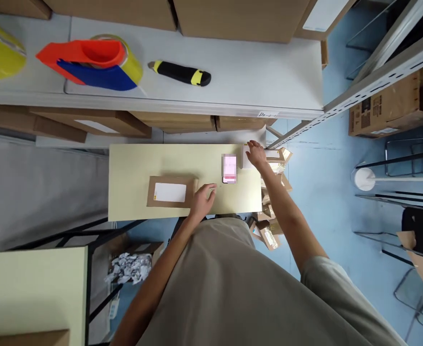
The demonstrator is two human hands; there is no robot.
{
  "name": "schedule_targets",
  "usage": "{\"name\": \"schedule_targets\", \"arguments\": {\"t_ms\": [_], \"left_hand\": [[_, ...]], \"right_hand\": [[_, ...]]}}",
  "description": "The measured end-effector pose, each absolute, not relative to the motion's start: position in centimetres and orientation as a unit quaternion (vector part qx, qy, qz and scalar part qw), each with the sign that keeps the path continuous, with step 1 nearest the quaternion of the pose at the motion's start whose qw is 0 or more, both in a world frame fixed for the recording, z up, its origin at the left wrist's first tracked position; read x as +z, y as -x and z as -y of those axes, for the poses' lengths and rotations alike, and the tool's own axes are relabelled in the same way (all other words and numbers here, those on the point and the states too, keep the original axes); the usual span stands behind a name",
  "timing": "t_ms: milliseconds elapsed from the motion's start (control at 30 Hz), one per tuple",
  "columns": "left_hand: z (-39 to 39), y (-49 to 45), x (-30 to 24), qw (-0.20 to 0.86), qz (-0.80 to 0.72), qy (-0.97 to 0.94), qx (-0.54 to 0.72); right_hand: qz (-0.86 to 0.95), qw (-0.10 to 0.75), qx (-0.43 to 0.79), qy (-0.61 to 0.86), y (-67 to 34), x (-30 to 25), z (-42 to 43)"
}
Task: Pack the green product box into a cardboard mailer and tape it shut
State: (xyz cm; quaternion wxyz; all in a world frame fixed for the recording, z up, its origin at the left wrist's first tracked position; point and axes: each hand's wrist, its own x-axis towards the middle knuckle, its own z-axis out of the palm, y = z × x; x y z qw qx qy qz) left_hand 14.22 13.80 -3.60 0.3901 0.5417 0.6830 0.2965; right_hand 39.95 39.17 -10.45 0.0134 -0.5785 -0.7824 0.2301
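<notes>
A brown cardboard box [190, 191] with a white label lies flat on the pale yellow table [132, 161]. Just right of it is my left hand [202, 199], fingers and thumb apart, with nothing in it. My right hand [256, 153] reaches to the table's far right corner, over a white flat item [246, 161] that could be a stack of labels. Its fingers are bent but apart, and their contact with the white item cannot be made out. Between my hands a phone [229, 168] with a lit, blurred screen rests on the table.
On the grey shelf [250, 81] above are a red and blue tape dispenser [99, 65], a utility knife [180, 73] and a yellow tape roll [0, 50]. Opened cartons [269, 235] stand right of the table. Crumpled paper [130, 267] fills a box below left. A metal shelf post [373, 79] slants at right.
</notes>
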Motion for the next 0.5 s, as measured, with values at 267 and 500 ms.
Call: {"name": "schedule_targets", "arguments": {"t_ms": [267,500], "left_hand": [[-13.6,-15.4,-4.0,0.379,-0.720,-0.507,0.284],[-15.1,-17.0,-4.7,0.386,-0.715,-0.513,0.276]], "right_hand": [[0.821,-0.018,0.219,0.528,-40.9,-11.7,-42.1],[0.859,0.015,0.182,0.478,-41.6,-9.8,-41.7]]}}
